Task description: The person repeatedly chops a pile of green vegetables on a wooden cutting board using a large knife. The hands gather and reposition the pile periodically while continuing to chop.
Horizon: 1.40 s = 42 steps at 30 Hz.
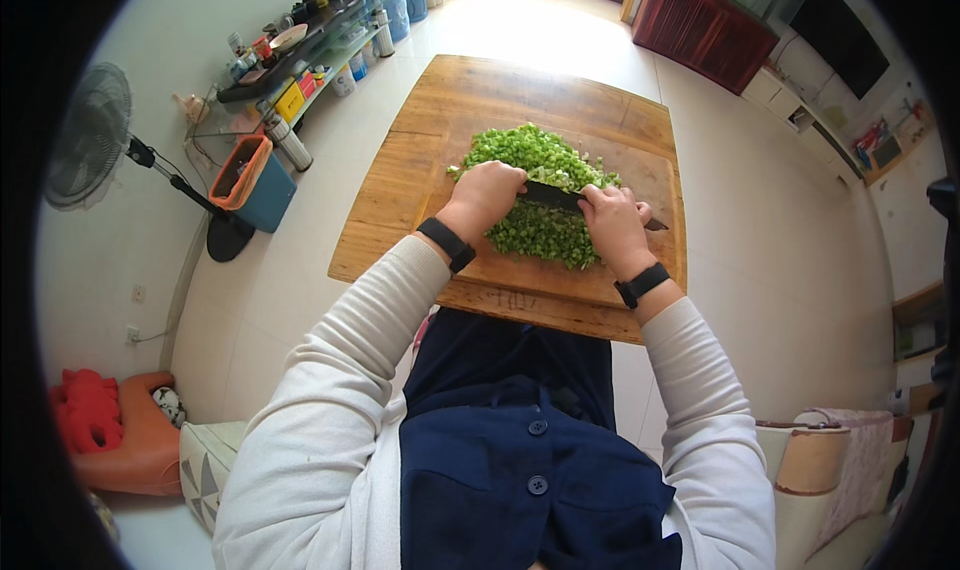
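Note:
A large heap of finely chopped green vegetable (525,147) lies on a wooden cutting board (637,165), both behind and in front of a dark-bladed knife (553,196). My left hand (489,193) grips one end of the knife at the heap's left side. At the other side, my right hand (616,221) is closed on the knife near its right end, where a dark pointed tip sticks out past the fingers. The blade runs crosswise through the heap, and its lower edge is partly hidden by the green pieces. Which end is the handle, I cannot tell.
The board rests on a wooden table (420,104). To the left stand a blue bin (268,195) with an orange liner, a pedestal fan (94,138) and a glass shelf unit (330,37) crowded with bottles and boxes. A dark red cabinet (697,29) is at the far right.

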### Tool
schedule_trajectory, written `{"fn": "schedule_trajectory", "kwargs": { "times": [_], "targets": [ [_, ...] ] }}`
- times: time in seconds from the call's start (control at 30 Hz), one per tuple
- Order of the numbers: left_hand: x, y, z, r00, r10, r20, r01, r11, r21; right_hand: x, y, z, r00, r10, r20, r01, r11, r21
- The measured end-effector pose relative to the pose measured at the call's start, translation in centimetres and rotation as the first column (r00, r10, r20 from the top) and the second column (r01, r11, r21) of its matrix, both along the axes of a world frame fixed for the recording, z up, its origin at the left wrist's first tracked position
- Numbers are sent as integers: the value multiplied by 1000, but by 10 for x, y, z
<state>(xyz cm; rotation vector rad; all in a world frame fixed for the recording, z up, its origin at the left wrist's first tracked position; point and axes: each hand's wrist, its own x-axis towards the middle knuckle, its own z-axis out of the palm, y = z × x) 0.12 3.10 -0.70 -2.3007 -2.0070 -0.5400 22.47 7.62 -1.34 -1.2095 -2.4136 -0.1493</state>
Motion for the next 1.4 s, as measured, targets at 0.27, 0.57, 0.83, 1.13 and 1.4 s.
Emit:
{"fn": "schedule_trajectory", "kwargs": {
  "times": [0.27,0.57,0.83,1.13,1.4],
  "targets": [
    [8,-2,-9,999,42,35,-42,999,16,-5,7,-7,998,-26,49,24,999,37],
    [5,3,18,999,50,15,-50,998,23,1,15,10,1000,-7,2,7,999,-32],
    [3,8,12,999,48,10,-48,998,-35,0,16,6,1000,21,-3,-21,998,-67],
    [15,-12,10,997,65,29,-62,992,-112,-2,-4,1,997,-17,69,17,1000,-1],
    [5,5,7,993,83,87,-77,995,-64,0,13,-1,999,12,36,-10,999,-41]
  ]
}}
